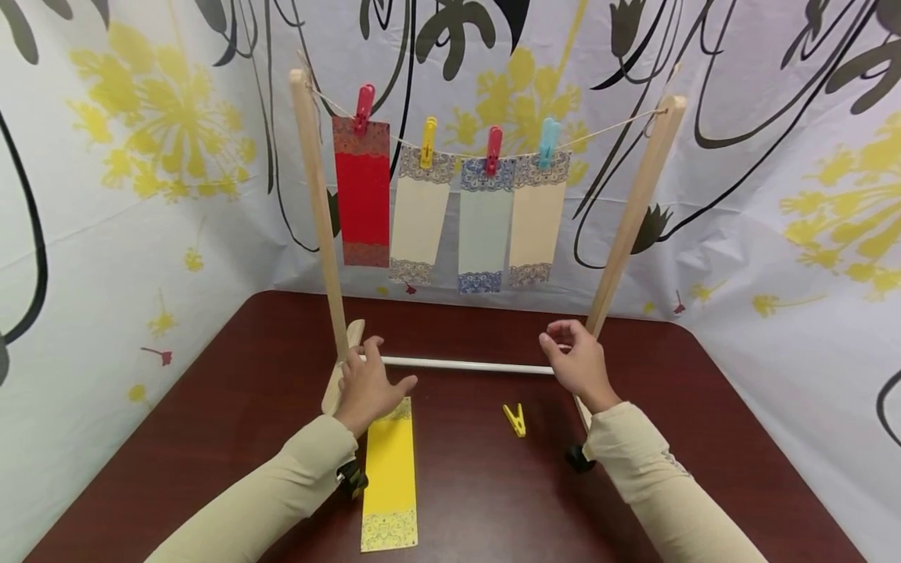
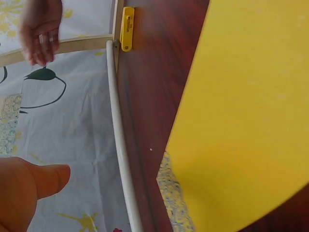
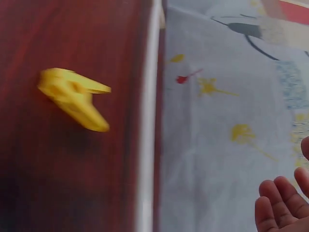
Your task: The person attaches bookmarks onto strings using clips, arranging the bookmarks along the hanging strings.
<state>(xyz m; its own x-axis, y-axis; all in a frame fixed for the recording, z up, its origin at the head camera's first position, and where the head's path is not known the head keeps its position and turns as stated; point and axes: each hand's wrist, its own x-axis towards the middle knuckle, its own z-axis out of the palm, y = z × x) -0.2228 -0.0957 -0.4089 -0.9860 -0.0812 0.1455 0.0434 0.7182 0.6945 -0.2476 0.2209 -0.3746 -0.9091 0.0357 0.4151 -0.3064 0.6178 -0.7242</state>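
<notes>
My left hand (image 1: 367,391), fingers spread and nothing in them, is over the top end of a yellow card (image 1: 390,477) with patterned ends that lies on the table. In the left wrist view the thumb (image 2: 52,181) stands away from the card. My right hand (image 1: 579,363) is raised beside the right wooden post, fingers loosely bent and holding nothing. A yellow clothespin (image 1: 516,421) lies on the table to the left of that hand; the right wrist view shows this clothespin (image 3: 72,96) with its two ends apart.
A string between two wooden posts (image 1: 320,211) carries a red card (image 1: 362,199), a cream card (image 1: 420,215), a pale blue card (image 1: 484,227) and a beige card (image 1: 538,219), each under a clothespin. A white rod (image 1: 464,364) joins the posts low down. Patterned cloth hangs behind.
</notes>
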